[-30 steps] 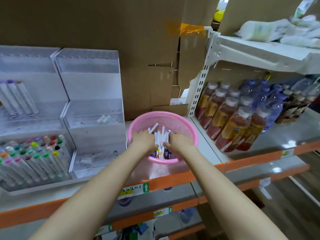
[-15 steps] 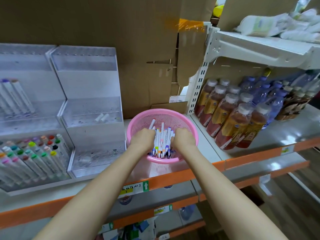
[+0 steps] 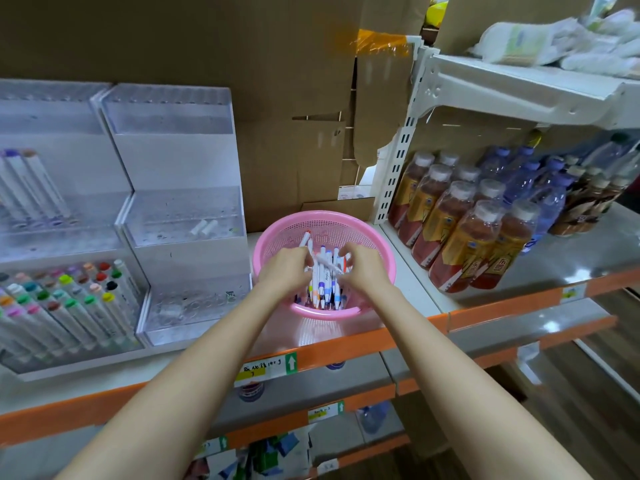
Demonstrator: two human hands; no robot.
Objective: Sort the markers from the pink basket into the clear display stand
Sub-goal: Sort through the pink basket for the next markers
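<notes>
At shelf edge: both hands down in the pink basket (image 3: pixel 325 311), gathering markers.

Nearest, two bare forearms are reached forward over the orange-fronted shelf (image 3: pixel 332 351). Beyond them the left hand (image 3: pixel 287 268) and right hand (image 3: pixel 363 268) are set level, fingers curled inward onto the markers (image 3: pixel 322 285). One white marker (image 3: pixel 327 265) appears pinched slantwise between the two sets of fingertips; whether others are gripped cannot be told. The remaining markers are laid with long axes running away from the body. Just beside the basket, to its left, the clear display stand (image 3: pixel 173 202) is set, its tiers almost bare. The left hand is judged the nearer for the carry, the marker to be turned upright for a slot. Farther left a filled stand (image 3: pixel 52 289) is noted; to the right, bottles (image 3: pixel 460 237).
</notes>
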